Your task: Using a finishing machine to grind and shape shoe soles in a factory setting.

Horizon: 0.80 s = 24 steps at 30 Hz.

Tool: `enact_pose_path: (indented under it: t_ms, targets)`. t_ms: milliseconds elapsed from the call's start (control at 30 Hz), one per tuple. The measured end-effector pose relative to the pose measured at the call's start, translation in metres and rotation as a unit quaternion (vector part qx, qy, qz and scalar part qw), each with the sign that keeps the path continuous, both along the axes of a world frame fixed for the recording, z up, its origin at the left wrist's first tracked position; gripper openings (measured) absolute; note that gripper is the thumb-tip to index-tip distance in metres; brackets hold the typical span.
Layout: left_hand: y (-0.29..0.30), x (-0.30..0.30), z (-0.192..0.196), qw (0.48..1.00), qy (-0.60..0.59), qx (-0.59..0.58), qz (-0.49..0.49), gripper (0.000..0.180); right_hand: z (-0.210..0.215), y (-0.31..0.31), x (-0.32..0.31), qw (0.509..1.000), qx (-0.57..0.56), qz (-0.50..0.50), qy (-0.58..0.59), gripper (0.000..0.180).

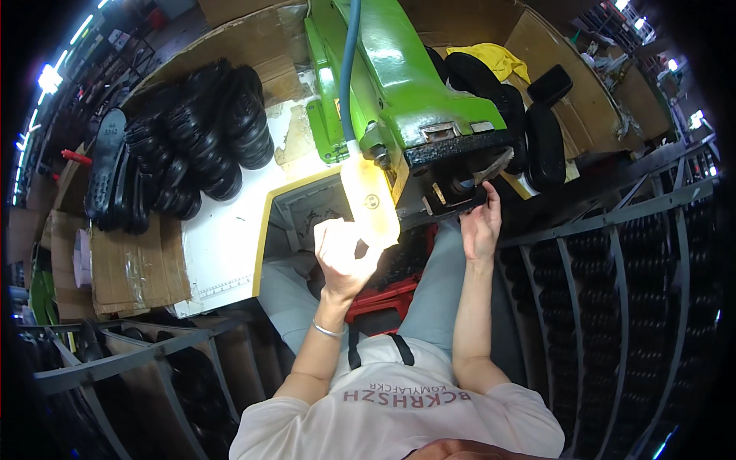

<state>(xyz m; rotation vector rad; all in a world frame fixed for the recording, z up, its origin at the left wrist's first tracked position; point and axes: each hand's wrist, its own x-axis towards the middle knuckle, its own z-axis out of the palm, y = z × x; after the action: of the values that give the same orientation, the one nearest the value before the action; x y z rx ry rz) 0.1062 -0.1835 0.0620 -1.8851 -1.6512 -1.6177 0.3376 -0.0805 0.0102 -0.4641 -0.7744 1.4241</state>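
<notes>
A green machine [399,69], seemingly a sewing machine, stands in front of me with its dark working end [460,184] toward me. A brightly lit lamp head [370,199] hangs at its left on a blue-grey cable. My left hand [343,257] is closed beside the lamp's lower end, fingers curled; whatever it pinches is hidden. My right hand [481,224] is raised at the right of the working end, fingers stretched up and thumb apart, fingertips close to its dark edge. Glare and shadow hide whether they touch. Black shoe soles [192,130] are piled on the white tabletop [218,253] at left.
More black soles [544,146] and a yellow cloth [491,60] lie right of the machine. Cardboard [142,264] borders the table. Metal racks [621,307] with dark soles stand at right, another rack [153,353] at left. A red crate-like thing [383,299] sits between my legs.
</notes>
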Motion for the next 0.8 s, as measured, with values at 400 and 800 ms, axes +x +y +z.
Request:
enact_pose_path:
  t_ms: [400,800]
  targets:
    - [-0.026,-0.037,-0.012,0.988,-0.133,-0.075,0.034,0.042,0.006,-0.018,-0.030,0.992,0.066,-0.034,-0.104,0.058]
    - [-0.073,-0.086,-0.072,0.964,-0.247,-0.093,0.020,0.047,0.006,-0.046,-0.075,0.976,0.107,0.039,-0.188,0.063]
